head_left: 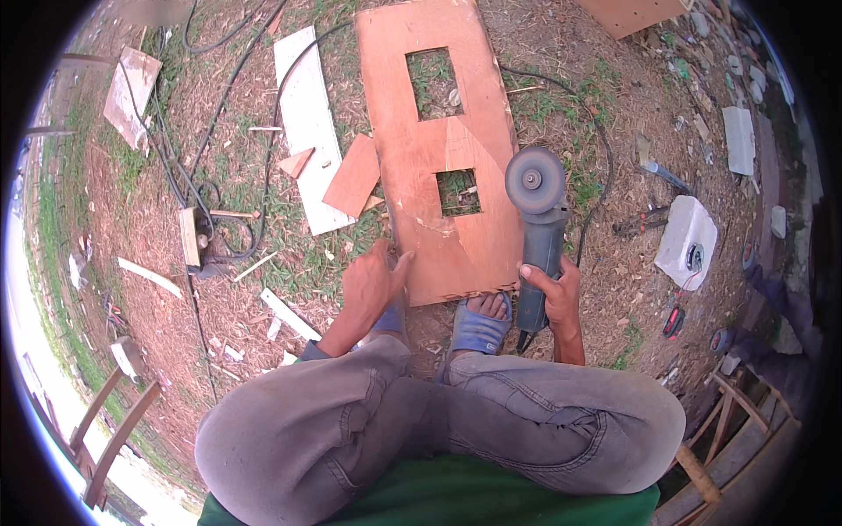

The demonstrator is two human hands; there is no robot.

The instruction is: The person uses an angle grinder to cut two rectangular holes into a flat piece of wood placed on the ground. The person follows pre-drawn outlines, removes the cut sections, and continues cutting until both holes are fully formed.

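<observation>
A long reddish plywood board (425, 158) with two rectangular cut-outs lies in front of my feet. At its near left edge is my left hand (373, 279), fingers curled at the rim and thumb over the top face. My right hand (560, 294) is wrapped round the body of a dark angle grinder (542, 245), which is tilted up along the board's right edge. The grinder's round disc (535, 180) faces up beside the lower cut-out; whether it spins cannot be told. Its cord runs off behind the board.
A white plank (309, 131) and a small plywood offcut (353, 175) lie left of the board. Black cables (230, 83) cross the ground there. To the right are a hammer (664, 175), pliers (643, 221) and a white block (686, 241). Another person's legs (776, 307) show far right.
</observation>
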